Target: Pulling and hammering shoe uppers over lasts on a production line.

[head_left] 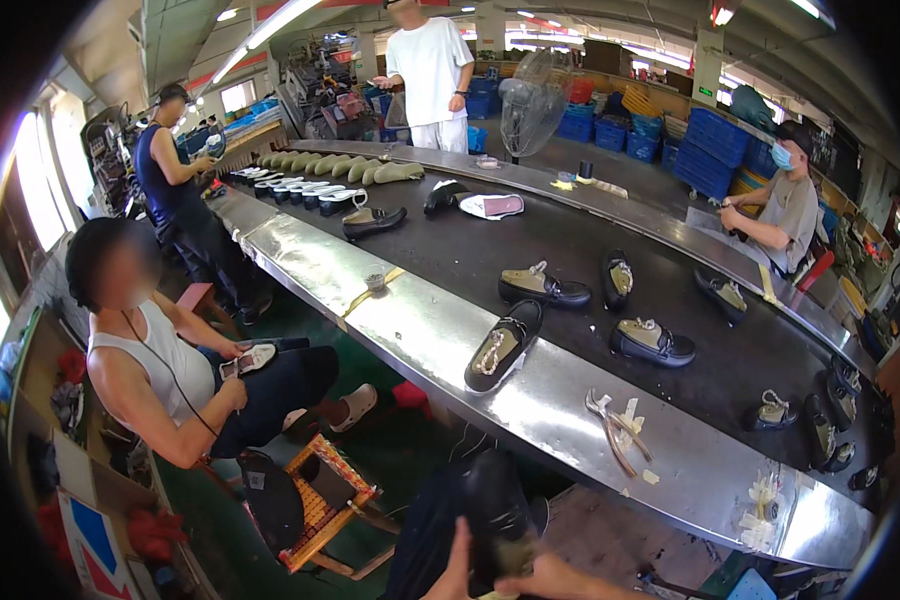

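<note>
Low in the view, a black shoe (492, 490) with an olive-green form inside is held over my lap, toe pointing away. My left hand (453, 568) is closed along its left side, the fingers partly cut off by the lower edge. Around the opening end, my right hand (548, 578) grips the shoe and its form. Pincers (615, 432) lie on the metal edge of the table, beyond my hands and to the right. A black loafer (504, 348) with a braided trim rests across that edge, ahead of the held shoe.
Several loafers (653, 342) stand on the dark belt (450, 262); white-lined shoes and green forms line its far left. A woven chair (328, 490) is at my left. A seated co-worker (160, 350) handles a white-soled shoe; other people stand or sit around the table.
</note>
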Tool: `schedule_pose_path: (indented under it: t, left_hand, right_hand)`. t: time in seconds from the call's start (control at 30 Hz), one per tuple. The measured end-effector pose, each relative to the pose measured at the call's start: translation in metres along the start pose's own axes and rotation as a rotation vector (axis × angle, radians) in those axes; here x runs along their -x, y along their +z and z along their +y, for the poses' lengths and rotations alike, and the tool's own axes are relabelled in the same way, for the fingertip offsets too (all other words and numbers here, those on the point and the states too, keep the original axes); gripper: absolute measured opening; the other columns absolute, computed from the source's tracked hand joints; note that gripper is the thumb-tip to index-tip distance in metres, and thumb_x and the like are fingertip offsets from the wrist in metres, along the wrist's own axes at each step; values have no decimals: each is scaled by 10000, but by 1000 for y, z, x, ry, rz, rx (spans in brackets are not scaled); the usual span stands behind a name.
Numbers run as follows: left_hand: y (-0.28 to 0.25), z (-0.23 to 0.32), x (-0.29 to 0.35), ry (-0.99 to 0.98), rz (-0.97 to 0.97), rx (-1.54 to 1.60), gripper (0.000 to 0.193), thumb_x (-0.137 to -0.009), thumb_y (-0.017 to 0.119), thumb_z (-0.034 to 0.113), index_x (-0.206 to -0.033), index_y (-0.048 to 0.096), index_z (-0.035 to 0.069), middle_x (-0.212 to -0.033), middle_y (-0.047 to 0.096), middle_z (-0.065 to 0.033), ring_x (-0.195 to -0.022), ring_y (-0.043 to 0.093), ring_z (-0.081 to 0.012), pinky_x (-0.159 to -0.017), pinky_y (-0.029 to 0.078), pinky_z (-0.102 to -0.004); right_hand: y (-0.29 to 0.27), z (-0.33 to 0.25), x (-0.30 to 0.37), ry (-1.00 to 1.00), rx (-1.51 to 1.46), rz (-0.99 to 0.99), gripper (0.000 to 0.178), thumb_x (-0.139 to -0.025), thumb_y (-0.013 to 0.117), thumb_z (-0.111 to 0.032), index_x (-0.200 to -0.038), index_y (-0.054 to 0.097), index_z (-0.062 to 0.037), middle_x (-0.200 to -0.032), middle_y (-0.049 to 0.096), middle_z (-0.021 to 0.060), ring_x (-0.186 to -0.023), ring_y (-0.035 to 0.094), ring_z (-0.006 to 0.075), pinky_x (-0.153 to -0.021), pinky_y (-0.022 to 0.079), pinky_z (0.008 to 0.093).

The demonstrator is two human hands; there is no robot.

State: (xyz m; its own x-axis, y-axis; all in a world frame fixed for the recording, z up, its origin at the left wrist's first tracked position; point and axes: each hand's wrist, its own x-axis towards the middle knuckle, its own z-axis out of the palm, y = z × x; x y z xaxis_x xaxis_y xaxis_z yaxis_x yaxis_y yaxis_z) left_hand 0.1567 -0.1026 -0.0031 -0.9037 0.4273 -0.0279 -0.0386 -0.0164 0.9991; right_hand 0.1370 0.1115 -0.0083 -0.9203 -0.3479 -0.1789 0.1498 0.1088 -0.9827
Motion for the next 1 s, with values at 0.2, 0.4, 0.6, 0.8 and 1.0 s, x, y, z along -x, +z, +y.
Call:
schedule_pose_path:
  t: [0.2, 0.4, 0.6, 0.8, 1.0]
  left_hand:
    - [-13, 22, -40, -62, -171, -32, 811, -961, 735, 124, -1624, 272, 63, -1655, 334, -138, -1513, 369, -299, -1205, 347, -437]
    - [-31, -38, 11, -285, 245, 106, 812, -1001, 694, 257, -1640, 227, 78, -1570, 428, -225, -1354, 533, -345, -1124, 434, -430]
    - [-48, -58, 42, -373, 381, 104, 662, -1037, 633, 247, -1610, 328, 118, -1495, 524, -191, -1283, 586, -296, -1086, 462, -412]
    - [-76, -21, -73, 1, 535, -222, 700, -971, 714, 137, -1566, 361, 31, -1500, 514, -180, -1352, 537, -302, -1130, 420, -415]
    - [-83, -5, -250, 345, 615, -733, 878, -892, 803, 262, -1550, 315, -53, -1434, 496, -283, -1349, 486, -408, -1132, 391, -439]
  right_hand:
    - [-93, -67, -1, 207, -270, 377, 609, -930, 784, -335, -1399, 584, -2, -1250, 678, 63, -1113, 630, 154, -992, 510, 329]
    - [-288, -70, -21, 36, 121, 858, 571, -897, 789, -419, -1245, 667, 17, -1085, 723, 62, -934, 685, 155, -893, 530, 293]
    - [-457, 43, -17, 543, 820, 1322, 766, -952, 635, -519, -1453, 423, 21, -1236, 668, 324, -1202, 604, 519, -1023, 473, 543]
    - [-408, 23, -50, 9, 1486, 1472, 663, -955, 696, -239, -1490, 398, 14, -1403, 595, 252, -1278, 583, 430, -1064, 470, 505]
    - [-182, -41, -123, -185, 672, 639, 420, -988, 681, -233, -1365, 607, -62, -1305, 660, 153, -1193, 645, 290, -1008, 508, 382]
